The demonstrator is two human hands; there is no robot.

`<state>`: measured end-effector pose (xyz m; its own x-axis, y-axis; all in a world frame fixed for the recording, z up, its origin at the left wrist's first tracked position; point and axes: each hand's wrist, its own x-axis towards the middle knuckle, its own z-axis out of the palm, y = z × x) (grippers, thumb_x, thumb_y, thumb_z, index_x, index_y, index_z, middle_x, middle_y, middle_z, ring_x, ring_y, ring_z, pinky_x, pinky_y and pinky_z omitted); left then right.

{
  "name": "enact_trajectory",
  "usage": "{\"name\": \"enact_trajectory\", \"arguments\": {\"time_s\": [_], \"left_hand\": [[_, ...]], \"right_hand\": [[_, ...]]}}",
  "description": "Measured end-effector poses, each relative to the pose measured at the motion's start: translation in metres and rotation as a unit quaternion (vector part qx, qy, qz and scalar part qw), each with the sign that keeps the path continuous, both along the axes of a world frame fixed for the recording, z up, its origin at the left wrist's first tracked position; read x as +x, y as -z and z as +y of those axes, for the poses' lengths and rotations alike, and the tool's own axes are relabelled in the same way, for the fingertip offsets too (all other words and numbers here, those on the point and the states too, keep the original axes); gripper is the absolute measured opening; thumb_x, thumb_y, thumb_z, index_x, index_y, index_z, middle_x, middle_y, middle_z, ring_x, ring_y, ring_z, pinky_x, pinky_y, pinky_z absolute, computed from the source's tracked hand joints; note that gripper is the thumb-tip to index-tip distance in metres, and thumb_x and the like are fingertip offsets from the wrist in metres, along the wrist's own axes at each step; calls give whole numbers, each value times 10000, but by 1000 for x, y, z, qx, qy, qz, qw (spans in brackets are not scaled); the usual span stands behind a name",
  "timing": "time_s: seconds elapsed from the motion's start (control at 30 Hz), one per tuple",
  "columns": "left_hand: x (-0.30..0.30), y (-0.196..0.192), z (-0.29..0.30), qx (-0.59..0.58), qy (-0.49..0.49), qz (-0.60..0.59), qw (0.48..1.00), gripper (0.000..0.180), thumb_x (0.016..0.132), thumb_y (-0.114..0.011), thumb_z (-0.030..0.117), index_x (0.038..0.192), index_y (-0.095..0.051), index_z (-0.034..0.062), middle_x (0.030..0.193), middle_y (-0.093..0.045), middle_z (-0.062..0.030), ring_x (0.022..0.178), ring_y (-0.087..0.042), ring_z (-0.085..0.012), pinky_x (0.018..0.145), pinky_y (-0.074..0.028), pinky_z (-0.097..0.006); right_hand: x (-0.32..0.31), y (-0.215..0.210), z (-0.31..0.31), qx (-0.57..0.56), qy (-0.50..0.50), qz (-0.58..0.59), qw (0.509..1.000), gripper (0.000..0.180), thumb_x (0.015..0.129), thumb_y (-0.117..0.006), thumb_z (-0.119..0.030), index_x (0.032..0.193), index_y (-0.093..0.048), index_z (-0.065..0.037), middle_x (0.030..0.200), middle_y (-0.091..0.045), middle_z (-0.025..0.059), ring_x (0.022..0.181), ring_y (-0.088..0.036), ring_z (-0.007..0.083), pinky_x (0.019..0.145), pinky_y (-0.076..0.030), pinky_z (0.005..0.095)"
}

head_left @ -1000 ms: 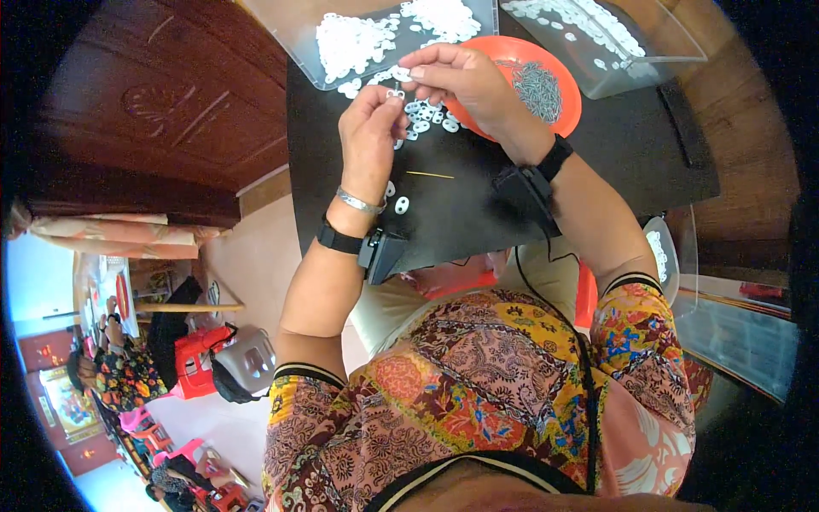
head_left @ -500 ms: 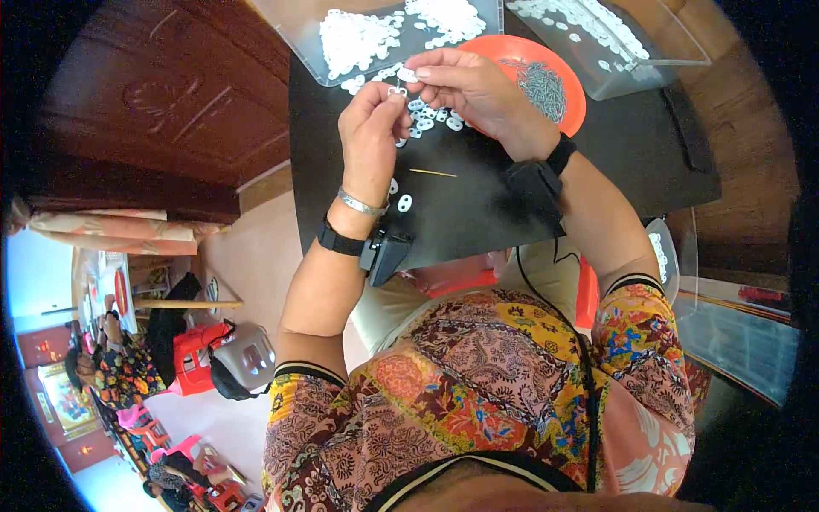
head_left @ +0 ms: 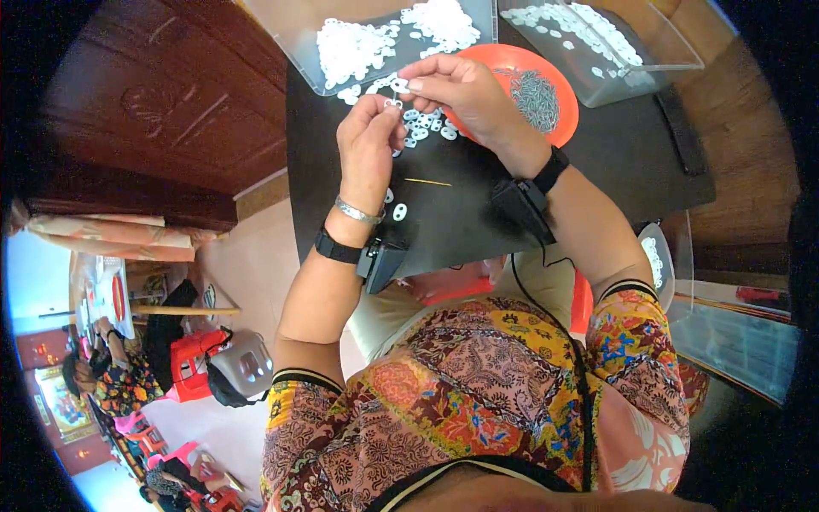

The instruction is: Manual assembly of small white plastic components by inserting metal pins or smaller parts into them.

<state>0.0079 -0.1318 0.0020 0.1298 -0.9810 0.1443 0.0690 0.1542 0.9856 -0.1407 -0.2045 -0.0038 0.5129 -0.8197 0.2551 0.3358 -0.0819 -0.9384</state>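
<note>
Over the far side of the black table, my two hands meet fingertip to fingertip. My left hand pinches a small white plastic piece, with what looks like thin metal at its top. Between the thumb and fingers of my right hand is a white oval two-hole piece, right above the other piece. Whether the two are joined is too small to tell. Loose white two-hole pieces lie under my hands. A thin yellowish stick and another oval piece rest nearer me.
An orange-red plate holding many grey metal pins stands beyond my right wrist. Clear bins with heaps of white pieces line the far edge. A dark strip lies right. Other people sit far left.
The oval piece in my right hand has come down closer to the piece in my left. Both hands keep their pinch, and the view has shifted slightly.
</note>
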Motion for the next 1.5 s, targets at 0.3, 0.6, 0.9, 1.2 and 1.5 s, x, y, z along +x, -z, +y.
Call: {"name": "enact_trajectory", "arguments": {"time_s": [0.3, 0.6, 0.9, 1.2, 1.5], "left_hand": [[1, 5, -4, 5, -13, -19, 1000, 132, 870, -511, 117, 767, -548, 43, 620, -522, 1, 538, -461, -67, 492, -370, -206], [1, 4, -4, 3, -17, -41, 999, 131, 866, -520, 105, 758, -549, 37, 617, -517, 9, 544, -457, -64, 491, -361, -209], [-1, 2, -2, 6, -28, -50, 998, 137, 857, -521, 99, 742, -547, 29, 603, -511, 5, 535, -450, -67, 485, -356, -216], [0, 0, -2, -1, -25, -75, 997, 136, 858, -520, 103, 749, -549, 29, 603, -507, 6, 535, -448, -67, 481, -350, -215], [0, 0, -2, -2, -19, 3, 1000, 135, 868, -516, 111, 757, -550, 44, 636, -527, 5, 556, -469, -64, 501, -376, -203]], "right_hand": [[2, -2, 0, -33, 21, 14, 999, 227, 843, -619, -144, 1019, -640, -1, 859, -664, 47, 707, -592, 72, 667, -491, 205], [4, -3, 0, -70, 45, 40, 996, 213, 845, -614, -121, 1008, -640, 12, 867, -664, 54, 744, -611, 82, 686, -508, 217], [2, -5, 5, -67, 46, 76, 994, 217, 862, -596, -92, 1052, -627, 9, 883, -653, 40, 772, -593, 79, 717, -486, 215], [3, -5, 6, -143, 59, 133, 979, 204, 868, -591, -91, 1036, -623, 20, 913, -655, 38, 847, -612, 78, 751, -497, 226], [8, -5, 10, -167, 30, 70, 983, 285, 761, -668, -44, 1035, -614, 14, 797, -630, 31, 704, -592, 66, 642, -489, 201]]}}
